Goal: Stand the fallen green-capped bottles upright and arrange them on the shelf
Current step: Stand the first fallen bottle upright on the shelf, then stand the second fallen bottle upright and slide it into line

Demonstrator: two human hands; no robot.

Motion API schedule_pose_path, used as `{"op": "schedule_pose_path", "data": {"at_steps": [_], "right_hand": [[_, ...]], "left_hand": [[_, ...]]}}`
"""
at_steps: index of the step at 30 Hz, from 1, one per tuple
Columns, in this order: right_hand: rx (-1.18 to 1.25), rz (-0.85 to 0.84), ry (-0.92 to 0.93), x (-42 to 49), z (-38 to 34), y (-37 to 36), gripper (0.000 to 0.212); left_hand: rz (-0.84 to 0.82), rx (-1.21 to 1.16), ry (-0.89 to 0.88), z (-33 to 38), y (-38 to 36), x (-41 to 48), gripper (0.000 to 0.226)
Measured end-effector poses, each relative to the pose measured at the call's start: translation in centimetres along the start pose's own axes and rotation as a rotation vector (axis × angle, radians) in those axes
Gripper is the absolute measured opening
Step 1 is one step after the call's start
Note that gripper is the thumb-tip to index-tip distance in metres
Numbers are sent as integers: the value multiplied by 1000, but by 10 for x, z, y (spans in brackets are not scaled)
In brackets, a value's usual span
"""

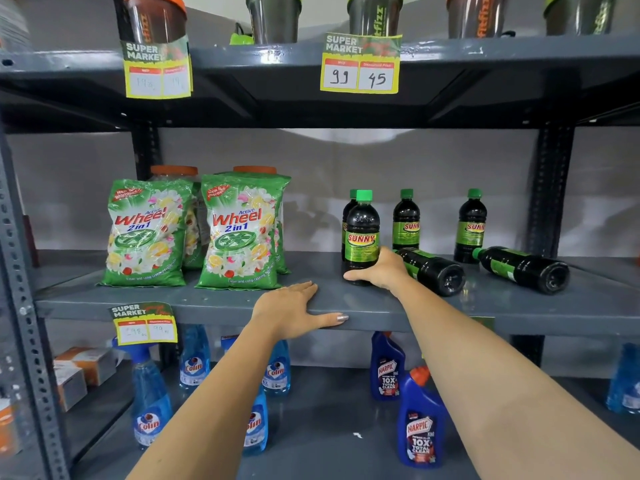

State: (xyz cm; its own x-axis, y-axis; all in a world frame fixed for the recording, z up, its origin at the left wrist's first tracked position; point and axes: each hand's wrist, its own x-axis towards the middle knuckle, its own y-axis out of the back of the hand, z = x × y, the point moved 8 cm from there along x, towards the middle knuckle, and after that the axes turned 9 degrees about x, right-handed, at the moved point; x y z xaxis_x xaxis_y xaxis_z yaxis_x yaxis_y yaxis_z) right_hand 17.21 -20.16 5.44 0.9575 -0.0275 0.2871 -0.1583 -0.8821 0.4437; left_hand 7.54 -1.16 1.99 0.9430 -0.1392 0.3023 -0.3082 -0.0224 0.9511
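The right hand (379, 271) grips the base of an upright green-capped bottle (362, 233) on the grey shelf (485, 299), two fallen bottles (433, 270) lying just right, while the left hand (294, 311) rests flat, fingers spread, on the shelf edge.

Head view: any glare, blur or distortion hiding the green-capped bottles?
Head view: wide-angle bending bows the grey metal shelf edges; the two fallen green-capped bottles are sharp; mild glare on the green detergent packets; the left yellow price tag is faded and blurred.
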Motion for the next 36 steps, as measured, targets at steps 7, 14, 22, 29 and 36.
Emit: {"op": "schedule_pose_path", "data": {"at_steps": [7, 14, 22, 29, 36], "right_hand": [[-6, -40, 40, -25, -4, 6, 83], [26, -108, 77, -50, -7, 10, 91], [129, -163, 98, -69, -7, 14, 88], [224, -140, 99, -76, -13, 26, 102], [468, 532, 322, -74, -17, 140, 30]], "left_hand": [[-43, 11, -18, 4, 1, -2, 111], [-69, 27, -19, 5, 2, -4, 112], [-66, 41, -38, 7, 3, -4, 110], [-35, 15, -45, 6, 4, -3, 114], [765, -93, -137, 47, 48, -55, 49]]}}
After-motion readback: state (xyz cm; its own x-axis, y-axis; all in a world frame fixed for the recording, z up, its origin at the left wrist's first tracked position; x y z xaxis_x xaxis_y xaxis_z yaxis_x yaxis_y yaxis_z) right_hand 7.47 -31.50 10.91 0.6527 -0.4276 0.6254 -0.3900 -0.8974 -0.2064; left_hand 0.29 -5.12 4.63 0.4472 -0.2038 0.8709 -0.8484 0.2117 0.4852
